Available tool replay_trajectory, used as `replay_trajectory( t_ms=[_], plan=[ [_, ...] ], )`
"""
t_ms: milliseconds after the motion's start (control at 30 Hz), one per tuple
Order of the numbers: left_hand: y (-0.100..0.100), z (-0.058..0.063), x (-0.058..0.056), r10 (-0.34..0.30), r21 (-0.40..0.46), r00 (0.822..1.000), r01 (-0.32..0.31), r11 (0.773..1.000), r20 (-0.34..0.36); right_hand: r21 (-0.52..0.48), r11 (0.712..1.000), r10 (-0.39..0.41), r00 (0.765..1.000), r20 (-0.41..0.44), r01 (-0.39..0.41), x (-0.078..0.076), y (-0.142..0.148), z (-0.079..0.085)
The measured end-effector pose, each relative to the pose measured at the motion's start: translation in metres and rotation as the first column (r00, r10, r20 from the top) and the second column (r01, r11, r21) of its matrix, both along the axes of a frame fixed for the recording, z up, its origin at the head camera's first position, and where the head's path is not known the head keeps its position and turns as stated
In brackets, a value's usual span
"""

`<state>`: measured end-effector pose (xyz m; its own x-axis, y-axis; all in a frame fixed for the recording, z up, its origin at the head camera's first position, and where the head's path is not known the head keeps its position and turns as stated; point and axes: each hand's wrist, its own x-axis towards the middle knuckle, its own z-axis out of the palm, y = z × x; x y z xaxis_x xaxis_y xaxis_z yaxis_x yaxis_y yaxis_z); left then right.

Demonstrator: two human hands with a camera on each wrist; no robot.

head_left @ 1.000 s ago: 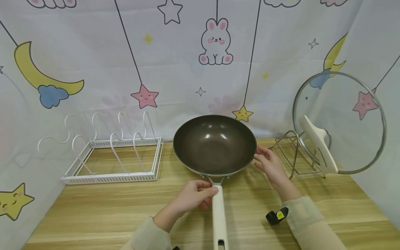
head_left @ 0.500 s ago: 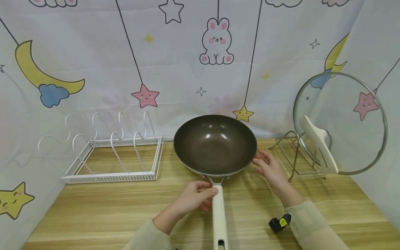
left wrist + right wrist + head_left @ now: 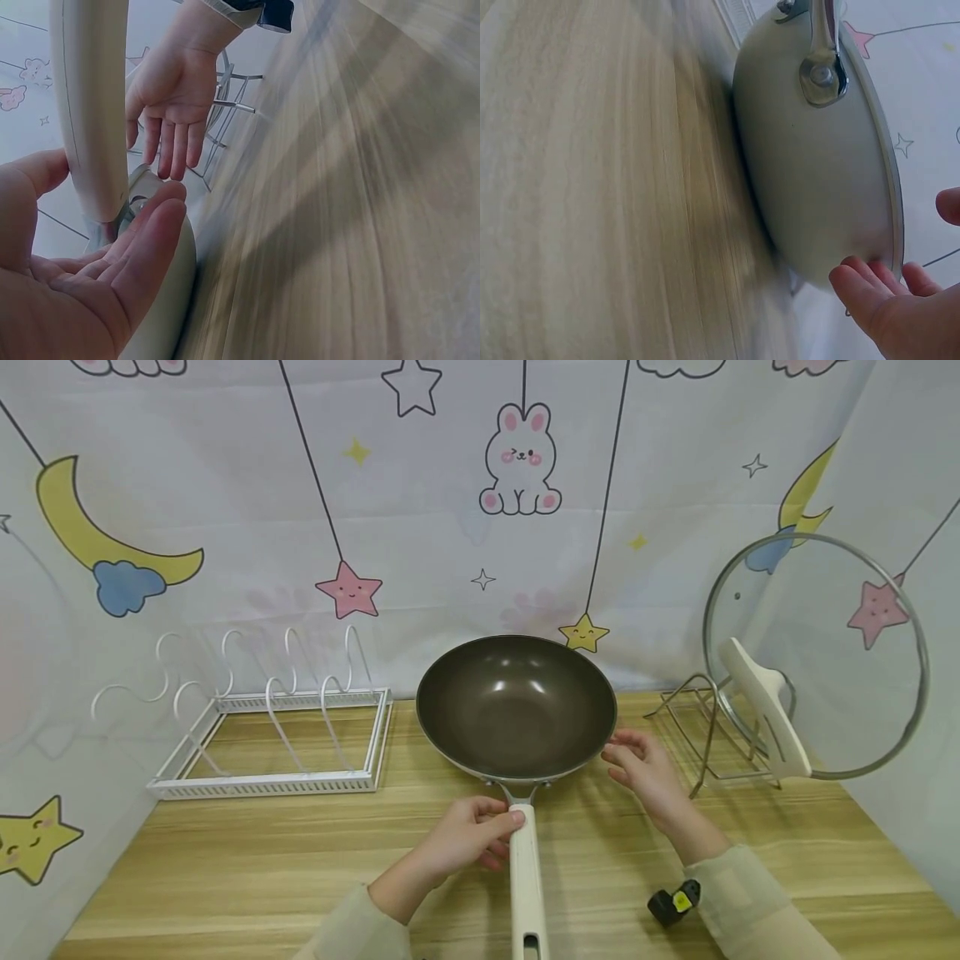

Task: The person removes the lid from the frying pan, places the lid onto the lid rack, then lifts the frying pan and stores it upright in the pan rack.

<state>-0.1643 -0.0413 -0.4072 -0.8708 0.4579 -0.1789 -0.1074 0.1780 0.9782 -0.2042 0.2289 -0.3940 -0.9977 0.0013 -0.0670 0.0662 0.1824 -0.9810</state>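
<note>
A wok [image 3: 517, 710] with a dark inside and a long cream handle [image 3: 527, 877] rests on the wooden table, handle toward me. The thumb of my left hand [image 3: 468, 835] touches the handle near its metal joint. In the left wrist view, that hand's other fingers [image 3: 150, 255] stretch loosely beside the handle, not wrapped round it. My right hand [image 3: 645, 772] is at the wok's right side, fingers loosely bent. From the right wrist view, its fingertips [image 3: 853, 279] are right at the pale outer wall [image 3: 817, 172] close under the rim.
At the left stands a white rack [image 3: 262, 785] with several curved wire dividers. On the right, a small metal wire stand [image 3: 705, 727] bears a glass lid [image 3: 847, 693] with a cream handle, tilted upright. A cloth with cartoon prints [image 3: 450, 527] hangs behind the table.
My right hand has shifted slightly toward me along the wok's side, its wrist moving a little down and right. The wok and my left hand stay nearly still.
</note>
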Motion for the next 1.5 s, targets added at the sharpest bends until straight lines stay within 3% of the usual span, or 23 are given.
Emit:
replay_trajectory(
  t_ms=[600,1500],
  plan=[
    [0.001,0.002,0.002,-0.022,0.040,0.999,0.020,0.999,0.042,0.000,1.000,0.001,1.000,0.017,-0.001,0.005,-0.003,0.003],
    [0.007,0.001,0.006,-0.015,0.091,0.991,0.002,0.996,0.136,-0.013,0.994,0.106,0.987,0.119,-0.105,0.015,-0.019,0.002]
  ],
)
